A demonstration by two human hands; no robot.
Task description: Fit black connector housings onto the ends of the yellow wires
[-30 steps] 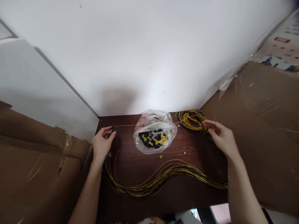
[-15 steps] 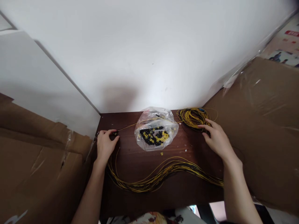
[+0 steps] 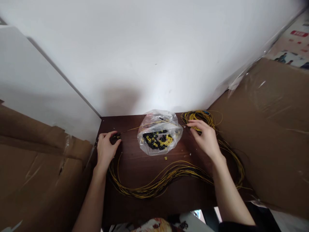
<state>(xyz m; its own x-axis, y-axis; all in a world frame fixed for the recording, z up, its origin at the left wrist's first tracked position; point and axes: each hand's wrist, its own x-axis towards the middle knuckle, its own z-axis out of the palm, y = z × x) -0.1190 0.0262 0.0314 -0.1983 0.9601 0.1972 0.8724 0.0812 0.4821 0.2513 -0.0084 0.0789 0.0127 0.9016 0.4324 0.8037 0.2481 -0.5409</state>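
Observation:
At the left of the dark brown table, my left hand point(image 3: 105, 150) curls thumb and forefinger around a small dark cluster of wire ends point(image 3: 117, 136). Thin yellow and black wires point(image 3: 131, 129) stretch from there across the plastic bag toward the right. My right hand point(image 3: 205, 137) reaches in with fingers extended and thumb slightly apart, its fingertips at those wires, over the near side of a yellow wire coil point(image 3: 209, 118). Between the hands sits the clear plastic bag point(image 3: 145, 149), holding small black and yellow pieces point(image 3: 156, 140).
A long yellow and black wire bundle point(image 3: 149, 192) curves along the front of the table point(image 3: 142, 167). One loose yellow piece point(image 3: 165, 158) lies before the bag. Cardboard stands at left point(image 3: 43, 170) and right point(image 3: 270, 138), with a white wall point(image 3: 154, 64) behind.
My right hand has moved left, from beside the coil to the stretched wires near the bag. My left hand stays at the wire ends. The view has shifted slightly.

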